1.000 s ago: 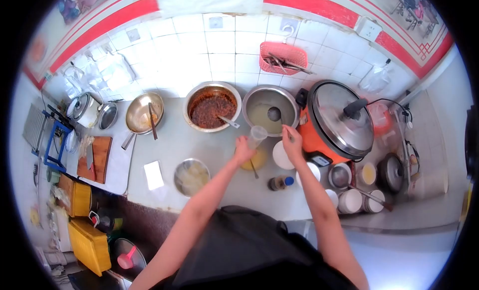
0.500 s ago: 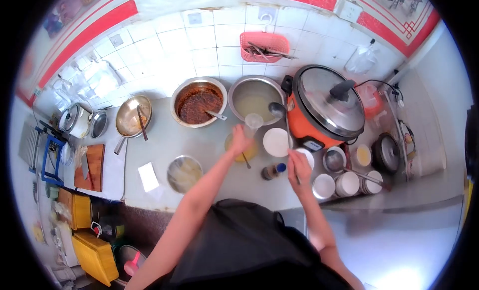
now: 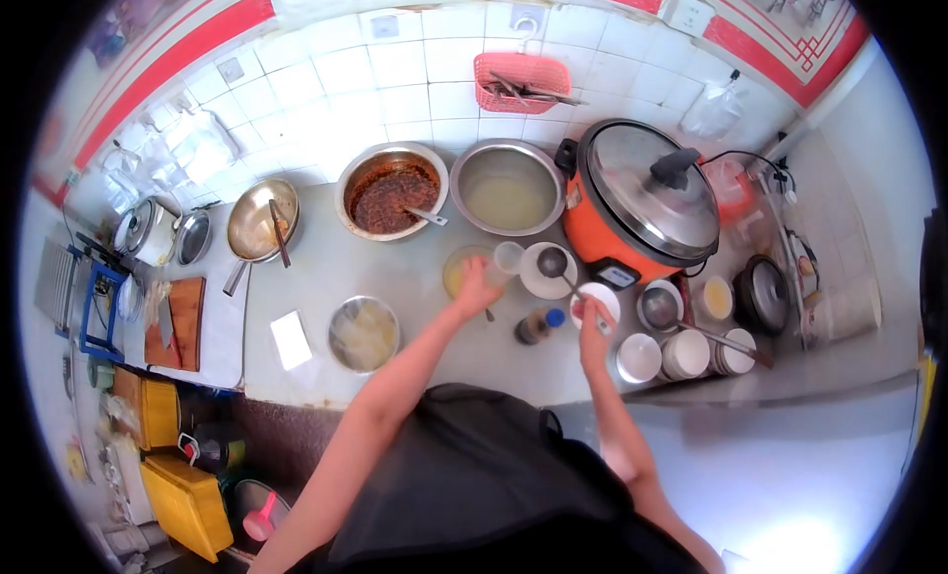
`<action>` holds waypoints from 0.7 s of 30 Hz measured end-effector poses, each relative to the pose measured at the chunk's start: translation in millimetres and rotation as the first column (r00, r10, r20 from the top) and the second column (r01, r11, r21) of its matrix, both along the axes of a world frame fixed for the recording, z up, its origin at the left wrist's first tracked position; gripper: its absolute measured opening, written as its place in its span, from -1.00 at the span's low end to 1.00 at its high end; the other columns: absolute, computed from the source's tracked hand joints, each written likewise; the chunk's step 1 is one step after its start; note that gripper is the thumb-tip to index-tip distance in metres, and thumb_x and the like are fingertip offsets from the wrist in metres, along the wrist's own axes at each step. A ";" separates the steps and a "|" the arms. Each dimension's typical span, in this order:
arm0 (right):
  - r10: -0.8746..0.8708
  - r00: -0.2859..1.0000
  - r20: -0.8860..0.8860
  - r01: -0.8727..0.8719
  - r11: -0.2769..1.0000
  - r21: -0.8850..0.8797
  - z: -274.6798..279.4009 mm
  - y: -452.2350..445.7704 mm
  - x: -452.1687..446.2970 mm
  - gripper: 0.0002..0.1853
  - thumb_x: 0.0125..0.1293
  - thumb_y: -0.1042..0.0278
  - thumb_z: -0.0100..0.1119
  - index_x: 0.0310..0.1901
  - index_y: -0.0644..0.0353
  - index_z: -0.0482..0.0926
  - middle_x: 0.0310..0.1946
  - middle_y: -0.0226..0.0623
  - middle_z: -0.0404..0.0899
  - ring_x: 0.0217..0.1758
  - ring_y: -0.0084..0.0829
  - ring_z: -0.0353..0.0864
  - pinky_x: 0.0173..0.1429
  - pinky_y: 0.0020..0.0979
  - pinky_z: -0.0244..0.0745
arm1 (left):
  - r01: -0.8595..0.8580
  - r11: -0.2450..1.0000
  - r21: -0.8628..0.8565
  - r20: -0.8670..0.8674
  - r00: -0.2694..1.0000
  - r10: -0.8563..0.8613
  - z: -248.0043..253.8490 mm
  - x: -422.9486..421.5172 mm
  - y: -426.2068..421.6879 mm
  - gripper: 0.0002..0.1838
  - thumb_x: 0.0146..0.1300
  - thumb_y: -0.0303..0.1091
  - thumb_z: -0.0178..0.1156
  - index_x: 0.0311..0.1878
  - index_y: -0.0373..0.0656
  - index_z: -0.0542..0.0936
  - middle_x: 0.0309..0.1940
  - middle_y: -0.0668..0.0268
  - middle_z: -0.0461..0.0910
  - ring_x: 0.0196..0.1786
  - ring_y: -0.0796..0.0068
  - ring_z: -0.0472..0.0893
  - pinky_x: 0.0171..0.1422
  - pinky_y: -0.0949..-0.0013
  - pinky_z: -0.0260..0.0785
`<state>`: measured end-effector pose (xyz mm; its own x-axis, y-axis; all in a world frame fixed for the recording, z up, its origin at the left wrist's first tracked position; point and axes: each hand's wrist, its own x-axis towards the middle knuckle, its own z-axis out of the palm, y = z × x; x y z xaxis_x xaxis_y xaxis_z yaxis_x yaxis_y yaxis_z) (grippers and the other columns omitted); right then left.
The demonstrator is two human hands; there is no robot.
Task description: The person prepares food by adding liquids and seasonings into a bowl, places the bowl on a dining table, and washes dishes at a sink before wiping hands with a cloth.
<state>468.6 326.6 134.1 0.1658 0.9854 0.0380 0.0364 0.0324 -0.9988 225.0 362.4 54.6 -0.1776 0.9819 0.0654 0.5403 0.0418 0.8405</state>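
Note:
My left hand (image 3: 477, 289) is closed on a small clear plastic cup (image 3: 509, 258), just left of a white bowl (image 3: 533, 284). Beneath that hand is a bowl with yellow contents (image 3: 453, 275), partly hidden, with a spoon handle sticking out. My right hand (image 3: 594, 329) grips a long-handled metal ladle (image 3: 553, 263), whose head is over the white bowl. Under the ladle handle and hand lies another white bowl (image 3: 609, 301). A dark bottle with a blue cap (image 3: 538, 326) stands between my hands.
Behind are a metal pot of pale liquid (image 3: 507, 201), a basin of red-brown sauce (image 3: 393, 194) and an orange cooker (image 3: 604, 229). Stacked white cups (image 3: 685, 356) stand at right. A steel bowl (image 3: 364, 334), pan (image 3: 263, 221) and cutting board (image 3: 188, 322) are at left.
The ladle head has come down from the pot's right rim to the white bowl. My left hand has shifted slightly nearer with the plastic cup, away from the pot's edge.

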 end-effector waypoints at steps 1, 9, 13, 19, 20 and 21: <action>-0.003 1.000 -0.028 0.003 1.000 0.006 5.8 0.0 1.3 -0.74 0.42 0.36 -0.01 -0.11 0.37 0.60 -0.31 -0.27 0.62 -0.25 -0.58 0.57 -0.07 -0.53 0.49 | -0.001 1.000 0.001 0.001 1.000 0.001 -2.0 0.4 0.7 -0.36 -0.15 -0.39 0.33 0.02 -0.33 0.28 -0.03 -0.07 0.29 0.10 -0.05 0.32 0.22 0.14 0.24; -0.018 0.997 0.071 0.016 0.999 0.030 88.8 -9.6 5.7 -0.73 0.40 0.36 -0.01 -0.10 0.40 0.59 -0.32 -0.25 0.63 -0.26 -0.55 0.58 -0.06 -0.52 0.48 | 0.003 0.995 -0.100 -0.075 0.997 -0.011 -9.4 7.4 8.1 -0.33 -0.20 -0.44 0.33 0.05 -0.30 0.29 -0.02 -0.07 0.29 0.10 -0.07 0.32 0.23 0.11 0.22; 0.044 0.998 0.052 -0.045 0.999 0.012 119.7 -16.0 -1.2 -0.73 0.40 0.36 -0.02 -0.10 0.40 0.58 -0.32 -0.25 0.63 -0.24 -0.55 0.59 -0.04 -0.51 0.47 | 0.006 0.990 -0.138 -0.078 0.997 -0.017 6.3 11.1 8.3 -0.37 -0.17 -0.46 0.32 0.04 -0.28 0.29 0.01 -0.04 0.28 0.12 -0.03 0.35 0.21 0.14 0.28; 0.204 0.936 0.288 -0.247 0.961 0.124 126.4 -29.2 -21.9 -0.81 0.33 0.51 0.03 -0.11 0.36 0.58 -0.27 -0.22 0.62 -0.21 -0.46 0.60 -0.07 -0.46 0.48 | -0.007 0.997 -0.075 -0.008 1.000 0.007 6.8 5.8 13.6 -0.33 -0.18 -0.45 0.32 0.07 -0.31 0.28 0.01 -0.04 0.29 0.11 -0.02 0.35 0.23 0.14 0.27; 0.193 0.859 0.475 -0.376 0.866 0.328 123.0 -25.7 -22.7 -0.82 0.27 0.56 0.07 -0.12 0.36 0.58 -0.25 -0.18 0.60 -0.22 -0.38 0.60 -0.08 -0.43 0.48 | -0.028 0.999 -0.043 0.012 1.000 0.029 5.4 3.2 14.3 -0.33 -0.18 -0.45 0.32 0.07 -0.31 0.29 0.01 -0.03 0.29 0.11 -0.02 0.35 0.24 0.15 0.26; 0.125 0.761 0.637 -0.519 0.707 0.481 119.0 -21.7 -23.5 -0.81 0.21 0.62 0.11 -0.13 0.37 0.58 -0.24 -0.13 0.59 -0.22 -0.30 0.60 -0.10 -0.41 0.48 | -0.052 0.999 -0.011 0.032 0.998 0.053 2.8 0.1 15.0 -0.33 -0.18 -0.44 0.32 0.07 -0.32 0.29 0.02 -0.03 0.29 0.12 -0.01 0.35 0.25 0.16 0.25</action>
